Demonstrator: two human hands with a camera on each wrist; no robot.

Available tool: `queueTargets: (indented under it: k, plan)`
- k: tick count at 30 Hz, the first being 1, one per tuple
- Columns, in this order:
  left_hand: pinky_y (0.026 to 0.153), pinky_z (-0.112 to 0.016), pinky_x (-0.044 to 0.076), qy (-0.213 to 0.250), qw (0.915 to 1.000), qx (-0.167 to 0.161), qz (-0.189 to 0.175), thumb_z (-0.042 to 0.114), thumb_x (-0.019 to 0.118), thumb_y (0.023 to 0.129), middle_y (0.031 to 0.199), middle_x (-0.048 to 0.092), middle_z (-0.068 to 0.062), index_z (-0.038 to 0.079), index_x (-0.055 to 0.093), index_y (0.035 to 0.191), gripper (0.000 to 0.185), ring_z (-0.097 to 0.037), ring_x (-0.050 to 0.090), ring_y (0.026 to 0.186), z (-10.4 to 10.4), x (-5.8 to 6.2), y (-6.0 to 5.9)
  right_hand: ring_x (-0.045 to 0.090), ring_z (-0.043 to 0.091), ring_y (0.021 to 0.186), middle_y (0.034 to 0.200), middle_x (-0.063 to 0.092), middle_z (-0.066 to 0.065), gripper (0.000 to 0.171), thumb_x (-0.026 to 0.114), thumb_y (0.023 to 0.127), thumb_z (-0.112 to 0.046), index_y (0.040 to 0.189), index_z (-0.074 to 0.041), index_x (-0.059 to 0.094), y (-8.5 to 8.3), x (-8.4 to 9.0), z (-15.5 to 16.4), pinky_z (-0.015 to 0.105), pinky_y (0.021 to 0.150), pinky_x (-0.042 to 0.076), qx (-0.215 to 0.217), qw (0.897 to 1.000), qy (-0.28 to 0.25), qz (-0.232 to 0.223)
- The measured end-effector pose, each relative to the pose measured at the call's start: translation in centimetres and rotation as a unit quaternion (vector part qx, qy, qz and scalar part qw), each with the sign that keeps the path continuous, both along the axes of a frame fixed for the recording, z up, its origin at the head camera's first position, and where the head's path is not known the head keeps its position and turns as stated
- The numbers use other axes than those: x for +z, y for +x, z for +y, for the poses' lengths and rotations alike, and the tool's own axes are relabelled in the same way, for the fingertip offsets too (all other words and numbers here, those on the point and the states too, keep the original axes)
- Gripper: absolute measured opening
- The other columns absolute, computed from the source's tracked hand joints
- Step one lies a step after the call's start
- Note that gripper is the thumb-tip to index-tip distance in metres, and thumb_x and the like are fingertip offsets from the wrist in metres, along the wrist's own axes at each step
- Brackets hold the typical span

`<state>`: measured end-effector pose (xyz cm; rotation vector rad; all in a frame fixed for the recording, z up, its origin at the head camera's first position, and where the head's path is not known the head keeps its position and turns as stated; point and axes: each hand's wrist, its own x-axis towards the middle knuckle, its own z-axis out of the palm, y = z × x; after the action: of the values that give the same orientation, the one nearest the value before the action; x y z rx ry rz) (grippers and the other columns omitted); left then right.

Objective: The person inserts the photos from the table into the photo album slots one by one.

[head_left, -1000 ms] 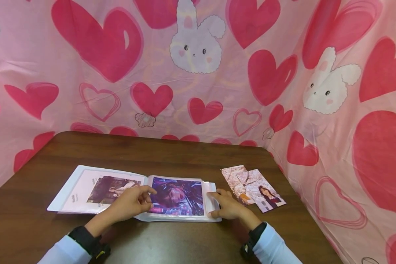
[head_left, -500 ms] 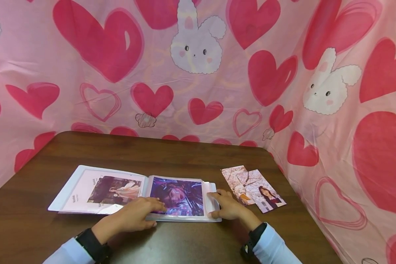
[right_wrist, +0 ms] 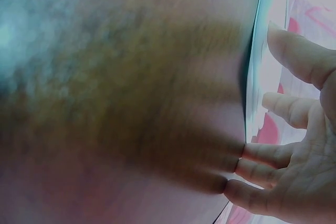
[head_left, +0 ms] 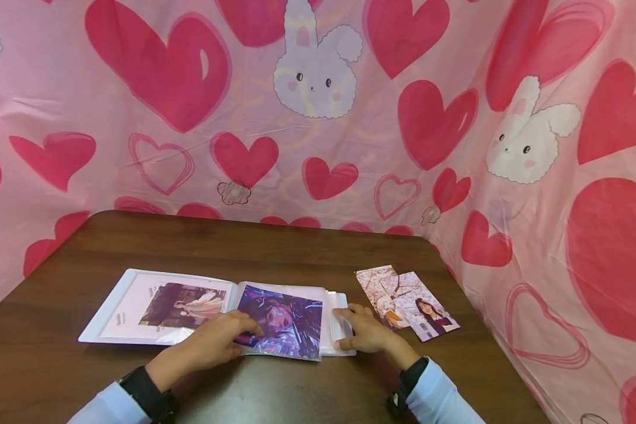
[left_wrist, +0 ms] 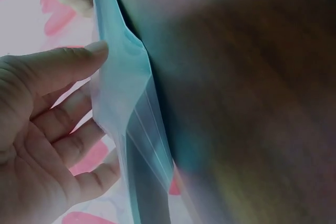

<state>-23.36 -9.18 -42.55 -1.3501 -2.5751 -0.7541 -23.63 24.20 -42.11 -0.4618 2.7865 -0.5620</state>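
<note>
From left to right of the open photo album (head_left: 138, 306): my left hand (head_left: 212, 341) is gripping the lifted sleeve page (head_left: 283, 324) at its near-left corner, its long axis running left-right. My right hand (head_left: 368, 333) is pressing relaxed, spread fingers on the album's right edge, loose photos (head_left: 408, 303) lying just beyond.

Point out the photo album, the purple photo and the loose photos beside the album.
photo album (head_left: 129, 297), head view, left page.
purple photo (head_left: 288, 321), head view, its middle.
loose photos (head_left: 410, 300), head view, overlapping pair's middle.
</note>
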Motion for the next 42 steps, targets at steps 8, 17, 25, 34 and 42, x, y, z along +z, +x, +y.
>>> queueTargets:
  k: [8, 17, 25, 34, 42]
  plan:
    - [0.063, -0.026, 0.047, 0.046, 0.9984, -0.014, 0.028, -0.001, 0.072, 0.065, 0.082, 0.059, 0.008, 0.013, 0.066, 0.082, 0.023, -0.008, 0.052, 0.074, 0.0, -0.4, -0.3, 0.033, 0.042, 0.119, 0.137, 0.033, 0.026, 0.069, 0.076, 0.077, -0.03, 0.135, -0.008, 0.046, -0.2, 0.0, 0.0, 0.06, 0.093, 0.032, 0.006, 1.0, -0.002, 0.006]
    - [0.07, -0.03, 0.051, 0.051, 0.9972, -0.026, -0.048, -0.006, 0.07, 0.072, 0.087, 0.063, 0.004, 0.008, 0.067, 0.09, 0.023, -0.011, 0.057, 0.08, -0.5, 0.3, -0.6, 0.033, 0.042, 0.119, 0.136, 0.033, 0.027, 0.069, 0.075, 0.077, -0.03, 0.135, -0.008, 0.046, -0.2, -0.1, 0.1, 0.06, 0.093, 0.032, 0.01, 1.0, -0.005, 0.005]
    - [0.074, -0.034, 0.053, 0.056, 0.9963, -0.003, -0.065, -0.006, 0.069, 0.075, 0.088, 0.067, -0.001, 0.005, 0.068, 0.092, 0.02, -0.014, 0.063, 0.084, -0.7, 0.8, -0.6, 0.032, 0.041, 0.119, 0.137, 0.033, 0.026, 0.069, 0.075, 0.077, -0.032, 0.135, -0.01, 0.046, -0.2, -0.2, 0.2, 0.06, 0.093, 0.032, 0.004, 1.0, -0.004, -0.002]
    - [0.068, -0.03, 0.053, 0.095, 0.9955, -0.003, 0.005, -0.005, 0.071, 0.073, 0.086, 0.068, 0.001, 0.007, 0.067, 0.092, 0.022, -0.011, 0.062, 0.077, -0.6, 0.7, -0.5, 0.032, 0.042, 0.119, 0.137, 0.033, 0.026, 0.069, 0.075, 0.077, -0.032, 0.135, -0.01, 0.046, -0.1, -0.3, 0.2, 0.06, 0.093, 0.032, 0.001, 1.0, -0.001, -0.003]
    - [0.057, -0.022, 0.048, 0.118, 0.9894, -0.013, 0.083, -0.006, 0.071, 0.068, 0.079, 0.062, 0.006, 0.008, 0.066, 0.094, 0.03, -0.005, 0.055, 0.066, -0.6, 0.7, -0.6, 0.031, 0.043, 0.121, 0.138, 0.032, 0.026, 0.068, 0.074, 0.078, -0.033, 0.136, -0.011, 0.046, -0.1, -0.1, 0.2, 0.061, 0.094, 0.031, -0.005, 1.0, -0.003, -0.014]
